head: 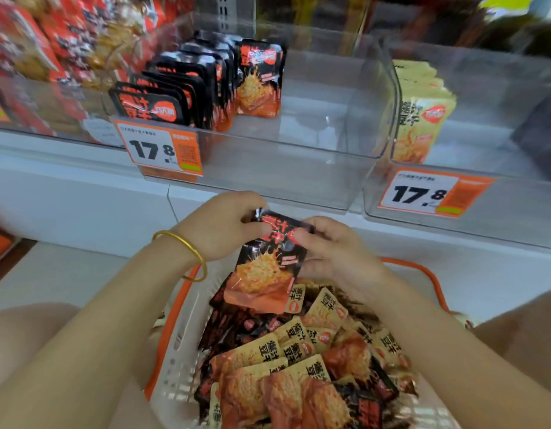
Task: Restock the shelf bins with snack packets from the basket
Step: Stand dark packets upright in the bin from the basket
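A black and orange snack packet point(264, 274) hangs upright above the basket, pinched at its top edge by both hands. My left hand point(220, 226), with a gold bangle on its wrist, grips the top left corner. My right hand point(333, 252) grips the top right corner. Below them a white basket point(181, 335) with an orange rim holds several black packets and yellow packets point(299, 345) lying loose. On the shelf, a clear bin point(299, 168) holds a row of black packets point(190, 85) on its left side.
To the right, a second clear bin point(500, 199) holds a few yellow packets point(422, 109) at its left wall. Orange price tags point(161, 148) reading 17.8 hang on both bin fronts. Red packets point(35, 41) fill the bin at far left.
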The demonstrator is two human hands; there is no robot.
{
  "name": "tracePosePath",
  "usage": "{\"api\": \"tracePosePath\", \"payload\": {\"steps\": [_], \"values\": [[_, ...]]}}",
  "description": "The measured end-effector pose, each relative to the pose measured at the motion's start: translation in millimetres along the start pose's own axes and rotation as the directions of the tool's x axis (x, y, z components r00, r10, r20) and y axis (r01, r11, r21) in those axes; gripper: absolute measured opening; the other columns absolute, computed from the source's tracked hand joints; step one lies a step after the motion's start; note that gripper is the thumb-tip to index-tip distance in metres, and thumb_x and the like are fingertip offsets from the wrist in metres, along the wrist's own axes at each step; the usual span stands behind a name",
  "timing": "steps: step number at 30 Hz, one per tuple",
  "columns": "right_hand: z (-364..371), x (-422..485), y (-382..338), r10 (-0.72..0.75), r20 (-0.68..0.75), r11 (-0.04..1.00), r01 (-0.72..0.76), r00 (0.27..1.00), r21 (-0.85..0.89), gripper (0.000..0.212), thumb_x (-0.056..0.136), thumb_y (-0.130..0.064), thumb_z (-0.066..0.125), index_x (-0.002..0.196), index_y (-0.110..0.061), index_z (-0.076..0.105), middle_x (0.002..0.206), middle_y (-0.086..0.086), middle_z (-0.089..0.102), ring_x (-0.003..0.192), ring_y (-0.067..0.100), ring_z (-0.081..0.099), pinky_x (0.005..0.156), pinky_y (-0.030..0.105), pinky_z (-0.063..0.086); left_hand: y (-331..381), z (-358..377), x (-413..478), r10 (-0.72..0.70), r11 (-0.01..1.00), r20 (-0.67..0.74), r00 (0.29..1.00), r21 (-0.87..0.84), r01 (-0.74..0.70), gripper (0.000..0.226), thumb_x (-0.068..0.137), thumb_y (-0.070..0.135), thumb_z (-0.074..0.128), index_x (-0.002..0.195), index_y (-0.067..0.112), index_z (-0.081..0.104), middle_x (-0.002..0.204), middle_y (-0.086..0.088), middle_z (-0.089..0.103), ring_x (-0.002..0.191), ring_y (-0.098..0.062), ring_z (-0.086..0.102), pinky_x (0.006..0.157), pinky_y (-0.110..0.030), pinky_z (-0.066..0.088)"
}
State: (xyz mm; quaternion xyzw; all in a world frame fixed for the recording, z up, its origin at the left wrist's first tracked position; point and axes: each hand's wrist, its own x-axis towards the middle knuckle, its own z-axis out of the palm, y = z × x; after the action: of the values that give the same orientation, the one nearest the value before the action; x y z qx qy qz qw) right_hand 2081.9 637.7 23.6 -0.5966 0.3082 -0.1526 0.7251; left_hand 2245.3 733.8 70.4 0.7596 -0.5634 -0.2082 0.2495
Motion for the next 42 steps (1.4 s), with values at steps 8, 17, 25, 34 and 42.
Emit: {"api": "tracePosePath", "payload": {"steps": [8, 17, 25, 34, 42], "values": [[10, -2, -103, -0.256, -0.001, 0.952, 0.252, 0.967, -0.17, 0.016, 0.083, -0.003, 0.066, 0.079, -0.019, 0.065, 0.071, -0.004, 0.068, 0.065, 0.011, 0.064, 0.067, 0.03, 0.053, 31, -56, 9, 0.04, 0.953, -0.587, 0.809, -0.221, -0.208, 0.009, 0.091, 0.014, 0.059, 0.1, 0.016, 0.057, 0.079, -0.002, 0.061, 0.064, -0.005, 0.057, 0.061, -0.015, 0.047], [18, 165, -182, -0.305, -0.366, 0.894, 0.132, 0.879, -0.427, 0.038, 0.079, -0.006, 0.07, 0.116, -0.004, 0.061, 0.101, 0.009, 0.062, 0.107, 0.03, 0.063, 0.09, 0.041, 0.054, -11, -86, 49, 0.286, 0.878, -0.612, 0.737, 0.475, 0.053, 0.042, 0.086, 0.033, 0.038, 0.109, 0.014, 0.068, 0.123, -0.009, 0.062, 0.119, -0.032, 0.051, 0.1, -0.052, 0.036], [14, 245, -153, -0.38, -0.435, 0.644, -0.104, 0.816, -0.758, 0.031, 0.082, -0.018, 0.07, 0.111, -0.01, 0.062, 0.116, 0.01, 0.064, 0.109, 0.028, 0.06, 0.086, 0.035, 0.047, -32, -75, 58, 0.299, 0.812, -0.57, 0.766, 0.574, 0.11, 0.041, 0.087, 0.033, 0.038, 0.107, 0.014, 0.069, 0.128, -0.011, 0.059, 0.122, -0.033, 0.049, 0.106, -0.052, 0.027], [21, 270, -147, -0.394, -0.49, 0.655, -0.136, 0.778, -0.743, 0.039, 0.086, -0.028, 0.069, 0.114, -0.003, 0.057, 0.115, 0.013, 0.063, 0.108, 0.028, 0.06, 0.076, 0.032, 0.044, -34, -73, 57, 0.322, 0.795, -0.578, 0.75, 0.595, 0.118, 0.038, 0.086, 0.03, 0.04, 0.101, 0.013, 0.07, 0.124, -0.011, 0.061, 0.119, -0.034, 0.051, 0.1, -0.047, 0.034], [15, 286, -143, -0.22, -0.495, 0.805, -0.13, 0.84, -0.579, 0.03, 0.082, -0.027, 0.073, 0.086, -0.013, 0.047, 0.119, 0.016, 0.061, 0.107, 0.03, 0.062, 0.089, 0.041, 0.053, -35, -73, 60, 0.34, 0.807, -0.6, 0.725, 0.582, 0.103, 0.036, 0.087, 0.029, 0.041, 0.101, 0.014, 0.07, 0.123, -0.01, 0.061, 0.118, -0.033, 0.051, 0.098, -0.044, 0.031]]}}
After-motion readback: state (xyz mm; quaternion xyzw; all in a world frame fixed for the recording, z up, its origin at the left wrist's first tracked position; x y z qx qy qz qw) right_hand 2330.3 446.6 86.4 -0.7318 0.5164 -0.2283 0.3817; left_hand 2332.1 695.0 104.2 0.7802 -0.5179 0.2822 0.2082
